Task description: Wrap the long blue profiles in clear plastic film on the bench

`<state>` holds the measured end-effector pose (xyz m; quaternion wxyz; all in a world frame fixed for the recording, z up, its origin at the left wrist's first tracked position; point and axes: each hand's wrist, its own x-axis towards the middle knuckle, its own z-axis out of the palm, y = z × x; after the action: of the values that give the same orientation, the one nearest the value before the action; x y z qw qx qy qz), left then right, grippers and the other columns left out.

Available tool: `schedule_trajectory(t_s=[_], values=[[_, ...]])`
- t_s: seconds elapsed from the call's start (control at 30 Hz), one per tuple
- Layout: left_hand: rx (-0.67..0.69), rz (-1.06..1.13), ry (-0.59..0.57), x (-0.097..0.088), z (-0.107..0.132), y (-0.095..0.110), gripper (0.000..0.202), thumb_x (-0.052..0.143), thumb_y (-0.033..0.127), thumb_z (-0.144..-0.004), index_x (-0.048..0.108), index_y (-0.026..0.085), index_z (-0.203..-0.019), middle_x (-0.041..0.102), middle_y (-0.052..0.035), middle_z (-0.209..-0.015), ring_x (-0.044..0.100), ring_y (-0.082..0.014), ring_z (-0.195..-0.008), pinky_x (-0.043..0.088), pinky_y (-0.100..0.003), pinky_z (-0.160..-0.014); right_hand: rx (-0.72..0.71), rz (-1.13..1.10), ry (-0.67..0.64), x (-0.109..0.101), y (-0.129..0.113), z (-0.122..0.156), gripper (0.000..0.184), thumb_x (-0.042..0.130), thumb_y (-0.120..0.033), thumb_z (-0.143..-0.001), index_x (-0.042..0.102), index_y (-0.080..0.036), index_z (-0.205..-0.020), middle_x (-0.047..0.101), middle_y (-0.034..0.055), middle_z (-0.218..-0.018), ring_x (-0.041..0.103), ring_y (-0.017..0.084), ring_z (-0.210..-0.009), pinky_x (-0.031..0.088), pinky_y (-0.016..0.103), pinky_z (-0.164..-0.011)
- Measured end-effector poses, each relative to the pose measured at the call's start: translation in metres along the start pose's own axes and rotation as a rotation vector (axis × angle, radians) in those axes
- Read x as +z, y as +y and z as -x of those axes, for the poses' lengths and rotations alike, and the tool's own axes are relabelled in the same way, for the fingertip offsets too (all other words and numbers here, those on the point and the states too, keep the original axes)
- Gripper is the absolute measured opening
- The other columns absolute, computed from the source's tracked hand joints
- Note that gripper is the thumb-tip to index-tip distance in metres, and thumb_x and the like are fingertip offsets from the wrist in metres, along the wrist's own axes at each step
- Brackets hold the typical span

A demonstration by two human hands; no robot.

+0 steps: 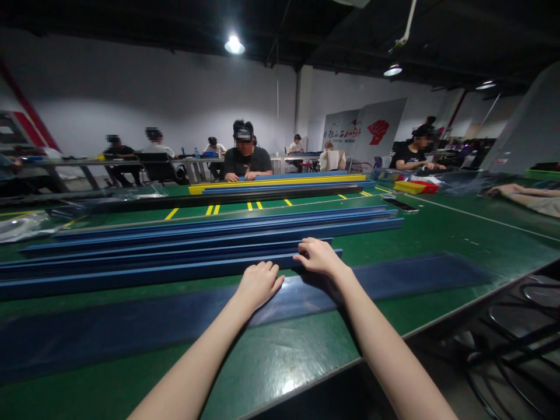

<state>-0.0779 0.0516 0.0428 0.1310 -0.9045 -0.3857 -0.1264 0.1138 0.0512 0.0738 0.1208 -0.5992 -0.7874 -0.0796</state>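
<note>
My left hand (261, 284) rests at the near side of a long blue strip (144, 273), palm down over a flat transparent bluish plastic sleeve (406, 279). Its thumb is stretched apart from the fingers, whose tips are partly hidden. Further right, my right hand (322, 258) is curled over the blue strip close to its right end, thumb on the near side and bent fingers above. The plastic sleeve lies lengthwise on the green table (280, 356) beneath both forearms. Just beyond the strip lie several more long blue strips (245, 228), side by side.
Across the table lie a yellow strip (280, 183) and a black strip (210, 199). A phone (399, 205) lies to the right, near a yellow tray (409, 186). Clear plastic (21, 226) is at the left. A co-worker (247, 160) sits opposite; metal-framed stools (516, 332) stand below right.
</note>
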Motion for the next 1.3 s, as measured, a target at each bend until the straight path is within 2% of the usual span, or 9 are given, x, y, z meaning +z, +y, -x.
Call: schedule_trajectory(t_s=[0.3,0.6,0.93,1.1,1.3], values=[[-0.023,-0.044,-0.017,0.004,-0.004,0.001,0.028,0.037,0.033,-0.088,0.057,0.014,-0.083,0.062,-0.0085,-0.079,0.059,-0.0200,-0.076,0.040,-0.027,-0.059,-0.016,0.022,-0.012,0.001,-0.001,0.000,0.025,0.047,-0.037,-0.083,0.062,-0.018,-0.079,0.062,0.0060,-0.086,0.054,0.017,-0.085,0.034,0.024,-0.065],[-0.048,-0.045,0.093,0.005,-0.005,0.001,0.027,0.037,0.028,-0.088,0.057,0.013,-0.078,0.062,-0.0087,-0.072,0.059,-0.0206,-0.071,0.038,-0.028,-0.057,-0.019,0.025,-0.032,0.000,0.000,-0.001,0.025,0.046,-0.037,-0.083,0.062,-0.018,-0.080,0.063,0.0062,-0.086,0.054,0.016,-0.085,0.033,0.023,-0.065],[-0.077,-0.042,0.154,0.012,-0.005,-0.001,0.040,0.036,0.036,-0.089,0.061,0.013,-0.067,0.064,-0.0081,-0.062,0.060,-0.0189,-0.059,0.032,-0.025,-0.051,0.001,0.031,-0.063,-0.006,-0.003,0.000,0.027,0.045,-0.038,-0.084,0.063,-0.018,-0.084,0.063,0.0065,-0.090,0.054,0.017,-0.089,0.034,0.023,-0.067],[-0.113,-0.024,0.227,0.011,-0.006,-0.002,0.042,0.037,0.038,-0.089,0.062,0.014,-0.064,0.063,-0.0070,-0.057,0.058,-0.0172,-0.053,0.029,-0.024,-0.049,-0.024,0.032,-0.006,-0.004,-0.003,0.001,0.026,0.046,-0.038,-0.083,0.062,-0.018,-0.080,0.061,0.0053,-0.085,0.054,0.016,-0.083,0.032,0.024,-0.064],[-0.161,-0.080,0.360,0.000,-0.004,-0.005,0.043,0.035,0.037,-0.090,0.060,0.016,-0.061,0.061,-0.0048,-0.053,0.055,-0.0160,-0.049,0.025,-0.025,-0.049,-0.109,-0.071,0.118,-0.008,-0.012,0.001,0.037,0.037,-0.045,-0.087,0.059,-0.017,-0.078,0.058,0.0036,-0.082,0.051,0.013,-0.079,0.032,0.022,-0.065]])
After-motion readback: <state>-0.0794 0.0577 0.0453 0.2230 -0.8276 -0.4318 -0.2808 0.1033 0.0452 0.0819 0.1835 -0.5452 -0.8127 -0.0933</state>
